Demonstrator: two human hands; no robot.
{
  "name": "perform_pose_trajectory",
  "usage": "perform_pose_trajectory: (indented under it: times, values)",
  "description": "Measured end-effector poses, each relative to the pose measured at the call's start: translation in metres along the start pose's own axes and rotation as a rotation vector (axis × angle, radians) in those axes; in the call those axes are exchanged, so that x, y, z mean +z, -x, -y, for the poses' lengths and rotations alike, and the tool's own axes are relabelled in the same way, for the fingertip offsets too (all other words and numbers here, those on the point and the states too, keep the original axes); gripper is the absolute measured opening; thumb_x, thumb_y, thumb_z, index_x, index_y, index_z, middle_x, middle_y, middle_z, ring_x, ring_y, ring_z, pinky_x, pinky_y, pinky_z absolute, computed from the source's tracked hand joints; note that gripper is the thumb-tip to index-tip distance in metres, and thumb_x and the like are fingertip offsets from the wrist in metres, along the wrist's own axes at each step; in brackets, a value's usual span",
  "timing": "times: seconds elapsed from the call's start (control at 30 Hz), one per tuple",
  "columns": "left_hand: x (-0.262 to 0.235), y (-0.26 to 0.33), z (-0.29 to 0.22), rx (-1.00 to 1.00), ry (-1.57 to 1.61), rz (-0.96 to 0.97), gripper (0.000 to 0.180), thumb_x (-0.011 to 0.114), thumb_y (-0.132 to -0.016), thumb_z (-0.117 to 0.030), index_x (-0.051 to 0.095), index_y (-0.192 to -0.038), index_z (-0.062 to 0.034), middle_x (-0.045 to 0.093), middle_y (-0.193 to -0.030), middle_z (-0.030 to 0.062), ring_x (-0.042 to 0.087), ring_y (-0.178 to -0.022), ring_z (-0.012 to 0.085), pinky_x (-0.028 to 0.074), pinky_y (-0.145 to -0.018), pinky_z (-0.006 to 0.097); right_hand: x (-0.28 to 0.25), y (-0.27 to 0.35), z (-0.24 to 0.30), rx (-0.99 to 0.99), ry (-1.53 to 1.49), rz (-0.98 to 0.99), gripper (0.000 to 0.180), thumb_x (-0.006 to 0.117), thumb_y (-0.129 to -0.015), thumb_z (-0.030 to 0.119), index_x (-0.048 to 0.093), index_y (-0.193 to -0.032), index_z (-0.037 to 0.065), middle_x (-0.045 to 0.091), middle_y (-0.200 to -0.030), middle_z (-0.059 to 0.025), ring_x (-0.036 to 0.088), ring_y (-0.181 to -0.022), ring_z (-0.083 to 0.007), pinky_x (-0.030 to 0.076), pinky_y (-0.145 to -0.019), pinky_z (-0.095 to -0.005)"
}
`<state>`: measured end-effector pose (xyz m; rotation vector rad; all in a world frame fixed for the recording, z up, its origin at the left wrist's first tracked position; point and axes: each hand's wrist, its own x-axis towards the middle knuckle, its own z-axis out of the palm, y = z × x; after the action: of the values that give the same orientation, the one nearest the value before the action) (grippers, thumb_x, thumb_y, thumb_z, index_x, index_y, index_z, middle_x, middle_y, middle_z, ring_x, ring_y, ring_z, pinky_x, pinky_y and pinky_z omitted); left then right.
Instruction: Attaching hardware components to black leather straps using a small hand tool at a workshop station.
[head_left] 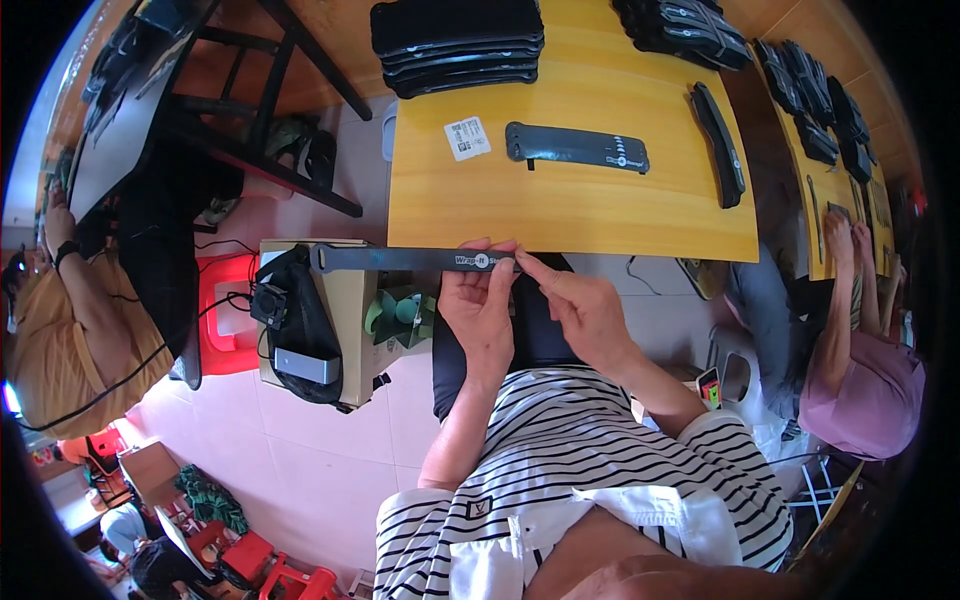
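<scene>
A long dark strap [415, 259] lies level across the middle of the frame, its long axis running left to right just below the near edge of the yellow wooden desk [570, 205]. Its free end points toward the left of the frame, over a cardboard box [350, 300]. The left hand [480, 305] has its fingers closed on the strap's right end, thumb on top. The right hand [585, 310] pinches the same end from the right, forefinger tip against it. On the desk lie another flat strap [575, 146], a small white label [467, 138] and a stack of dark straps [458, 45] in the upper centre.
</scene>
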<state>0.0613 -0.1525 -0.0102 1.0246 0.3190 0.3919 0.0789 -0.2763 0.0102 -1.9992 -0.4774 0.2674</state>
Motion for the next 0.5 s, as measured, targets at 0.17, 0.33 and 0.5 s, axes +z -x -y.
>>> perform_pose_trajectory:
  times: [0.17, 0.33, 0.5]
  values:
    - [0.008, -0.003, 0.001, -0.061, 0.138, -0.07, 0.023, 0.054, -0.085, 0.003, 0.047, -0.108, 0.0008, 0.061, -0.101, 0.0148, 0.061, -0.093, 0.018, 0.053, -0.078, 0.027, 0.014, 0.003, -0.001, -0.185, 0.477, -0.198, 0.054, 0.051, -0.079, -0.003, 0.049, -0.129, 0.019, 0.046, -0.059, -0.0073, 0.051, -0.05, -0.0227, 0.041, -0.046, -0.0328]
    - [0.008, -0.004, 0.005, -0.091, 0.183, -0.132, 0.022, 0.054, -0.085, 0.003, 0.048, -0.106, 0.0005, 0.061, -0.1, 0.0151, 0.061, -0.091, 0.0172, 0.054, -0.075, 0.025, 0.018, -0.008, -0.008, -0.028, -0.177, -0.14, 0.045, 0.049, -0.085, -0.003, 0.051, -0.126, 0.013, 0.052, -0.067, -0.0088, 0.045, -0.049, -0.0132, 0.04, -0.047, -0.0243]
    - [0.009, -0.004, 0.012, 0.061, 0.096, -0.139, 0.022, 0.053, -0.085, 0.003, 0.048, -0.105, -0.0005, 0.061, -0.1, 0.0147, 0.061, -0.09, 0.0158, 0.054, -0.075, 0.024, 0.01, -0.012, 0.002, 0.241, -0.546, 0.007, 0.041, 0.047, -0.087, -0.002, 0.052, -0.125, 0.013, 0.053, -0.069, -0.0097, 0.042, -0.051, -0.0104, 0.04, -0.049, -0.0217]
